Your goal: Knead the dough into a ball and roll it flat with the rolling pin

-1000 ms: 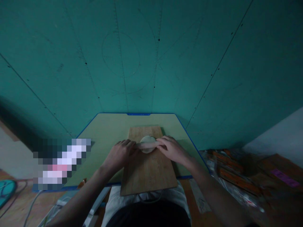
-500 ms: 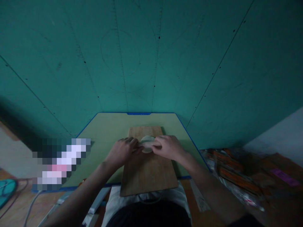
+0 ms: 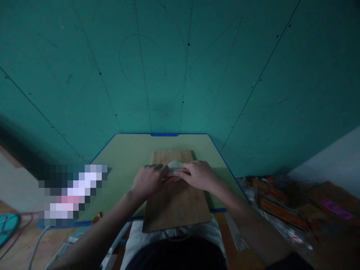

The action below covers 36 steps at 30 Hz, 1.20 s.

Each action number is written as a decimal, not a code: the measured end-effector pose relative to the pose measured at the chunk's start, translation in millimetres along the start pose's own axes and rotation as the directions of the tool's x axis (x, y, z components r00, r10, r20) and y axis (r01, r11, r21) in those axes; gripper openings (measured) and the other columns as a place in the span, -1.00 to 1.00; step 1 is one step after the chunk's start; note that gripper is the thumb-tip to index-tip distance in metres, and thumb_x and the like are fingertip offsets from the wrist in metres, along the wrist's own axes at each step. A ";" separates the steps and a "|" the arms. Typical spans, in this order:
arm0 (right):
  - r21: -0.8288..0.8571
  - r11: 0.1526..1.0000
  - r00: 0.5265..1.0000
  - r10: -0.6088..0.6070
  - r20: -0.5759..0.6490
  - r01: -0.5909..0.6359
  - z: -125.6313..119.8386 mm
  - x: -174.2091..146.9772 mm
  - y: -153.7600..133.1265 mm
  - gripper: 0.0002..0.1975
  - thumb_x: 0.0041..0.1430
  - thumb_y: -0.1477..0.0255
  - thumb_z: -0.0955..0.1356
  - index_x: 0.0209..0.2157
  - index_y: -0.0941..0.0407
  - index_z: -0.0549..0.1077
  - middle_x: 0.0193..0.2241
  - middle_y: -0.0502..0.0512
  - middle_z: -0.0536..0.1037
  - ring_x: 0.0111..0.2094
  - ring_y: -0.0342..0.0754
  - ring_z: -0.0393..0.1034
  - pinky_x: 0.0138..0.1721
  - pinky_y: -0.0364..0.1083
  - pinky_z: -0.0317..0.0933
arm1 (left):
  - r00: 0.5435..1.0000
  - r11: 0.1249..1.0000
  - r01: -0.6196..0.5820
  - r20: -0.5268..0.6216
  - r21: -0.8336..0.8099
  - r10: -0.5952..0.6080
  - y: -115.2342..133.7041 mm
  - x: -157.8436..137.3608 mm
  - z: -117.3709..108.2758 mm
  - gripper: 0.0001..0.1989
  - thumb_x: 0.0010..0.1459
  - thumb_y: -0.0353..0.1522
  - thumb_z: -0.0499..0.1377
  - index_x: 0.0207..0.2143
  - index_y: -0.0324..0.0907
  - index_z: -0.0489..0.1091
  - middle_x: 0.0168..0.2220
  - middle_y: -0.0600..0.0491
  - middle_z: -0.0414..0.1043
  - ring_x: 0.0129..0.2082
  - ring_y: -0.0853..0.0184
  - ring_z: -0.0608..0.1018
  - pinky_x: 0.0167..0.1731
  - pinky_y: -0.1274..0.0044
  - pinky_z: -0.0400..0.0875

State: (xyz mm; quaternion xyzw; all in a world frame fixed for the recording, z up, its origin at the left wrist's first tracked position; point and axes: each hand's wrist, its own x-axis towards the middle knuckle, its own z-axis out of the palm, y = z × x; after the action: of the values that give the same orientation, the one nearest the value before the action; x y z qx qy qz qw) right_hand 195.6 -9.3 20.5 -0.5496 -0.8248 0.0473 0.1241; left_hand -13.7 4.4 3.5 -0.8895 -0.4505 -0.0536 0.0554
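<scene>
Rolling pin (image 3: 174,173), lying crosswise over a pale round disc (image 3: 175,164) just below the centre of the frame, with long axis running left to right, directly between left hand (image 3: 150,180) and right hand (image 3: 200,174), equally close to both. Gripped at either end, with fingers of both hands curled closed over it and only a short middle stretch showing; unable to tell from here the lie of the hidden tips. Set over the upper half of a wooden board (image 3: 177,210), on a pale green, blue-edged table (image 3: 126,150)

Two hands (image 3: 147,180), one rolling pin (image 3: 174,173), one pale disc (image 3: 175,164), one wooden board (image 3: 177,210) and one table (image 3: 128,150) show.
</scene>
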 end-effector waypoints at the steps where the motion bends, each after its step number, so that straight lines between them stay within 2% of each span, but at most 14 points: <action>1: 0.018 1.000 1.000 -0.017 0.008 0.017 -1.0 -1.2 1.2 -0.57 0.34 0.06 0.28 -0.42 0.06 0.54 -0.45 0.09 0.63 -0.45 -0.03 0.46 -0.48 -0.06 -0.12 | 1.000 1.000 0.011 0.003 -0.001 -0.011 0.8 -0.5 0.4 -0.47 0.38 0.03 -0.09 -0.25 -0.17 0.46 -0.32 -0.10 0.58 -0.36 0.17 0.62 -0.46 0.48 0.28; 5: 0.049 0.994 0.995 -0.099 0.022 0.098 -3.1 -6.0 4.9 -0.71 0.34 0.21 0.31 -0.35 0.07 0.53 -0.36 0.09 0.65 -0.39 -0.03 0.46 -0.45 -0.06 -0.06 | 0.998 0.997 0.066 0.026 -0.026 -0.065 4.7 -0.7 0.0 -0.47 0.35 0.04 -0.07 -0.23 -0.16 0.45 -0.33 -0.10 0.58 -0.37 0.14 0.62 -0.47 0.47 0.25; 8: 0.015 0.994 0.994 -0.107 0.003 0.107 -2.7 -8.6 4.6 -0.81 0.28 0.27 0.35 -0.29 0.06 0.54 -0.29 0.11 0.65 -0.34 -0.01 0.46 -0.41 -0.06 0.01 | 0.990 0.990 0.110 0.092 -0.083 -0.103 6.5 0.9 -2.3 -0.46 0.37 0.03 -0.11 -0.27 -0.17 0.45 -0.40 -0.09 0.57 -0.40 0.13 0.62 -0.48 0.47 0.23; 14: -0.005 0.994 0.994 -0.108 -0.019 0.108 -3.7 -11.4 2.1 -0.85 0.25 0.30 0.35 -0.31 0.05 0.53 -0.31 0.09 0.65 -0.34 0.01 0.46 -0.39 -0.05 0.03 | 0.976 0.966 0.175 0.165 -0.192 -0.144 3.4 3.2 -8.0 -0.30 0.35 0.09 -0.25 -0.37 -0.16 0.49 -0.41 -0.13 0.59 -0.39 0.11 0.62 -0.51 0.47 0.18; 21: 0.033 0.993 0.993 -0.117 0.008 0.117 -8.1 -11.6 4.5 -0.84 0.23 0.28 0.35 -0.32 0.04 0.55 -0.32 0.05 0.65 -0.36 -0.02 0.45 -0.41 -0.07 0.00 | 0.956 0.932 0.210 0.260 -0.294 -0.133 -2.5 0.1 -20.0 -0.39 0.34 0.05 -0.17 -0.42 -0.14 0.45 -0.48 -0.05 0.54 -0.47 0.18 0.56 -0.53 0.48 0.12; 28: 0.041 0.995 0.996 -0.091 0.018 0.090 -13.1 -16.5 3.5 -0.88 0.18 0.33 0.37 -0.36 0.06 0.53 -0.34 0.06 0.64 -0.37 -0.03 0.45 -0.41 -0.07 -0.02 | 0.968 0.928 0.116 0.249 -0.354 -0.026 -4.2 -6.8 -21.4 -0.55 0.31 -0.03 -0.02 -0.35 -0.15 0.45 -0.46 0.01 0.53 -0.49 0.28 0.53 -0.51 0.51 0.10; 32: -0.006 0.997 0.997 -0.074 0.021 0.075 -13.5 -17.0 0.0 -0.88 0.15 0.36 0.36 -0.41 0.08 0.51 -0.40 0.06 0.61 -0.40 -0.05 0.42 -0.42 -0.06 -0.05 | 0.981 0.968 0.106 0.183 -0.227 -0.064 1.7 -12.3 -23.7 -0.52 0.34 -0.02 -0.05 -0.28 -0.15 0.49 -0.42 -0.06 0.58 -0.47 0.20 0.57 -0.52 0.48 0.10; 36: 0.003 0.997 0.997 -0.081 0.004 0.081 -12.7 -16.3 -2.8 -0.86 0.15 0.34 0.36 -0.44 0.08 0.50 -0.46 0.04 0.59 -0.46 -0.07 0.37 -0.44 -0.05 -0.11 | 0.992 0.989 0.084 0.109 -0.125 -0.071 9.6 -16.5 -28.0 -0.47 0.34 0.01 -0.08 -0.34 -0.14 0.49 -0.49 -0.06 0.56 -0.51 0.19 0.57 -0.55 0.46 0.07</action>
State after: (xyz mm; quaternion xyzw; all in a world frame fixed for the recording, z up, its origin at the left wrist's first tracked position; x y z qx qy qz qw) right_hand 202.3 -26.2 30.8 -0.5154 -0.8466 0.0447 0.1250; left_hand -16.9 -18.5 28.3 -0.8745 -0.4826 -0.0384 -0.0280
